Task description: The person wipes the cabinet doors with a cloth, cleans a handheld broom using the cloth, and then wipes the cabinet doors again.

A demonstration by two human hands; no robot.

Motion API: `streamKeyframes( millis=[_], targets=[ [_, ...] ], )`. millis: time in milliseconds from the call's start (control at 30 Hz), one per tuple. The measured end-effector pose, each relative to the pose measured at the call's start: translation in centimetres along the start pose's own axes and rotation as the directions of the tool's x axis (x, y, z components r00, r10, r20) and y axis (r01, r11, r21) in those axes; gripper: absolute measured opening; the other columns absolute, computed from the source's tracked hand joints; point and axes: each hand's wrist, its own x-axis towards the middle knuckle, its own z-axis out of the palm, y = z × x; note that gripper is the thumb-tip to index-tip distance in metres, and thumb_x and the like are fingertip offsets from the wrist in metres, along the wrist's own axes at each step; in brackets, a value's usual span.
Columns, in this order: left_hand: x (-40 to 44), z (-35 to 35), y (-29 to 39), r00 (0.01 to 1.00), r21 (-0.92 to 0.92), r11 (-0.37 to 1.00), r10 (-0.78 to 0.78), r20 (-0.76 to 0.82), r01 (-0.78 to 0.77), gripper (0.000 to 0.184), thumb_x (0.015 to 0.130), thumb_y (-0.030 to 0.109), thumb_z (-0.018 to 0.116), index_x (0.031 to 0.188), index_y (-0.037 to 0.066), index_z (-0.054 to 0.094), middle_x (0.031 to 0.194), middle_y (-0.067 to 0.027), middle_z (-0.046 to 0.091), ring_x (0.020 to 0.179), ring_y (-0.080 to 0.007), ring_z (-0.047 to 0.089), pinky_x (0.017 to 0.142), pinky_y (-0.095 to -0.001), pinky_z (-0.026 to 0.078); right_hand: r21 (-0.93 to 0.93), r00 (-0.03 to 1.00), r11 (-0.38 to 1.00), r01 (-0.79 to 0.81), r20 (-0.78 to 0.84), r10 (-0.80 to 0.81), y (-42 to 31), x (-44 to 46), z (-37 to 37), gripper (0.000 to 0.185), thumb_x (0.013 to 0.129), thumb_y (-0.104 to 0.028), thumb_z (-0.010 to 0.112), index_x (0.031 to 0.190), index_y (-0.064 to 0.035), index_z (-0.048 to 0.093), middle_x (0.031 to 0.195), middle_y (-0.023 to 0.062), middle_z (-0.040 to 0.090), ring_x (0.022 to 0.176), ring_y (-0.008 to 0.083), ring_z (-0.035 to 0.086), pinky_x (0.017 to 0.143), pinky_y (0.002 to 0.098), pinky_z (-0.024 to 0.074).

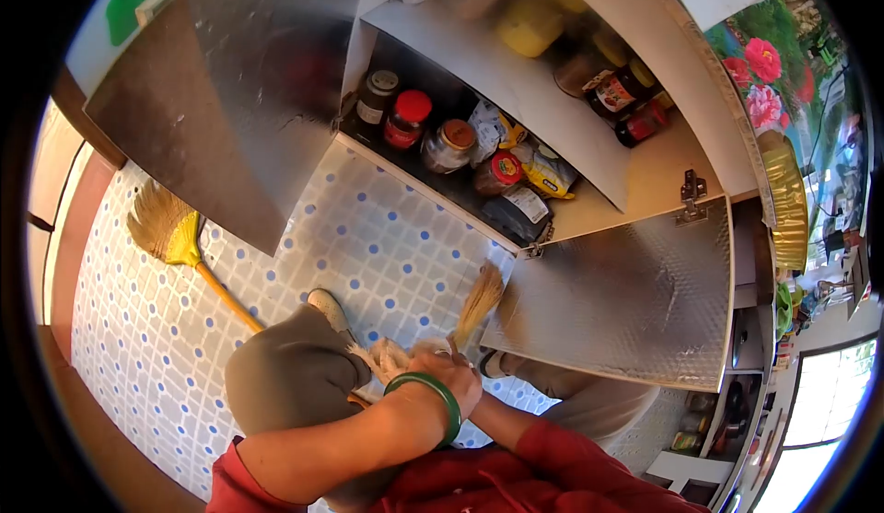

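Observation:
My left hand point(447, 373), below a green bangle point(450, 408), is closed at the handle end of a small straw brush point(480, 299). The bristles point up toward the cupboard's right door. My right hand point(471, 401) meets the left one from the right and is mostly hidden behind it, so its fingers do not show. A pale, crumpled cloth-like thing point(382, 359) sticks out to the left of my hands; which hand holds it, if either, is unclear. Both hands are low in front of my body, between my knees.
An open cupboard stands ahead, its left door point(249, 89) and right door point(626, 297) swung outward. Several jars, including a red-lidded jar point(408, 119), and packets point(548, 170) fill its lower shelf. A yellow-handled broom point(175, 227) lies on the tiled floor point(368, 227) at left.

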Motion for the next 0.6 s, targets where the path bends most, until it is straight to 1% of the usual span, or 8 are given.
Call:
streamKeyframes(
  millis=[33,100,200,333,367,467,533,600],
  targets=[
    [0.1,0.7,-0.1,1.0,-0.022,1.0,-0.008,-0.017,0.008,0.03,0.082,0.021,0.064,0.104,0.001,0.06,0.108,-0.0166,0.064,0.096,-0.031,0.065,0.079,-0.0442,0.052,0.323,0.997,0.943,-0.076,0.027,0.071,1.3,2.9,-1.2,0.045,0.095,-0.049,0.048,0.102,-0.0061,0.058,0.086,0.0106,0.063,0.078,0.0245,0.061,0.073,0.036,0.0514],
    [-1.0,0.8,0.3,0.991,0.028,1.0,-0.004,-0.133,0.007,0.031,0.084,0.022,0.061,0.104,-0.001,0.059,0.106,-0.0165,0.064,0.094,-0.032,0.065,0.077,-0.0441,0.053,0.582,0.937,0.806,-0.112,-0.207,0.28,1.4,6.4,-1.0,0.051,0.095,-0.053,0.047,0.112,-0.0044,0.052,0.081,0.0146,0.062,0.072,0.0272,0.061,0.068,0.0411,0.0529],
    [-2.3,-0.3,0.0,0.965,0.052,0.998,-0.005,-0.261,0.019,0.032,0.087,0.024,0.058,0.105,-0.002,0.057,0.101,-0.0175,0.064,0.093,-0.0341,0.064,0.073,-0.043,0.054,0.613,0.692,0.789,0.05,-0.59,0.415,-2.0,12.1,3.0,0.052,0.095,-0.05,0.049,0.116,-0.003,0.044,0.069,0.0123,0.054,0.057,0.0253,0.057,0.056,0.0424,0.0526],
    [-3.1,-1.8,-0.7,0.967,-0.039,0.996,-0.09,-0.237,0.083,0.033,0.087,0.024,0.057,0.107,-0.003,0.056,0.097,-0.0201,0.063,0.093,-0.0346,0.063,0.068,-0.0387,0.055,0.664,0.699,0.733,0.151,-0.596,0.395,-3.0,17.2,1.5,0.05,0.095,-0.048,0.05,0.117,-0.004,0.04,0.067,0.0119,0.054,0.055,0.0255,0.056,0.055,0.04,0.0528],
    [-3.2,-2.3,-0.9,0.962,-0.053,0.993,-0.117,-0.248,0.107,0.027,0.083,0.012,0.056,0.105,0.0,0.065,0.104,-0.0152,0.063,0.096,-0.029,0.063,0.066,-0.0372,0.056,0.62,0.72,0.767,0.165,-0.607,0.336,-3.6,18.0,0.4,0.049,0.095,-0.047,0.051,0.113,-0.0022,0.043,0.067,0.0124,0.054,0.054,0.0255,0.056,0.054,0.0396,0.0525],
    [-2.9,-1.7,-0.9,0.907,0.029,0.983,-0.157,-0.391,0.183,0.025,0.083,0.012,0.055,0.102,0.0,0.066,0.104,-0.0152,0.064,0.094,-0.0297,0.064,0.067,-0.0376,0.056,0.414,0.732,0.908,0.065,-0.638,0.239,-5.0,17.8,-2.3,0.048,0.093,-0.045,0.053,0.104,0.0015,0.049,0.069,0.0132,0.055,0.054,0.0251,0.056,0.052,0.039,0.0518],
    [-2.9,-3.1,-1.1,0.953,-0.091,0.98,-0.193,-0.233,0.177,0.026,0.084,0.012,0.056,0.104,0.0,0.066,0.11,-0.0179,0.063,0.098,-0.0295,0.064,0.073,-0.0375,0.056,0.234,0.733,0.971,-0.053,-0.651,0.197,-4.7,15.5,-2.6,0.048,0.093,-0.044,0.054,0.099,0.0035,0.052,0.07,0.0137,0.056,0.055,0.0247,0.057,0.051,0.0388,0.0514],
    [-2.9,-3.7,-1.3,0.963,-0.094,0.982,-0.182,-0.201,0.166,0.026,0.084,0.012,0.056,0.105,-0.001,0.066,0.109,-0.0179,0.064,0.098,-0.0295,0.064,0.073,-0.0375,0.056,-0.01,0.869,0.992,-0.128,-0.483,0.108,-3.4,10.5,-2.7,0.046,0.091,-0.044,0.056,0.088,0.0025,0.055,0.071,0.0116,0.058,0.056,0.0241,0.058,0.05,0.0381,0.0501]
  ],
)
